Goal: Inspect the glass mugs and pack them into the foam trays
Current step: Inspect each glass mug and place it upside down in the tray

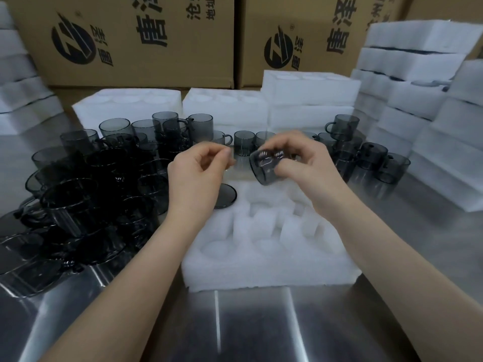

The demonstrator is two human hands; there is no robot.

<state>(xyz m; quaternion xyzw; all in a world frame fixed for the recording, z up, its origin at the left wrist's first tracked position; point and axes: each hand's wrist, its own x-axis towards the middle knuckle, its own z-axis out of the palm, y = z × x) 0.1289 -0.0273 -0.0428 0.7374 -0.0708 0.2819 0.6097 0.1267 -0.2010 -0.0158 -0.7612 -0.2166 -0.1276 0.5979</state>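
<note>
Saw brushed steel table (248, 330) nearest, along the bottom edge. Noted, at the left of the frame, a crowded heap of smoky glass mugs (104, 178), several stacked. Found left hand (201, 171) left of centre, fingers curled, thumb and forefinger pressed together; could not tell whether pinching anything. Spotted dark glass disc (226, 197) just below that hand, at the far left corner of the open foam tray (261, 270) in the centre. Found right hand (311, 168) right of centre, gripping a single mug (261, 169) tipped on its side, above the tray's far edge. Saw more mugs (371, 158) standing at right, then stacked foam blocks (418, 105) toward the right edge.
</note>
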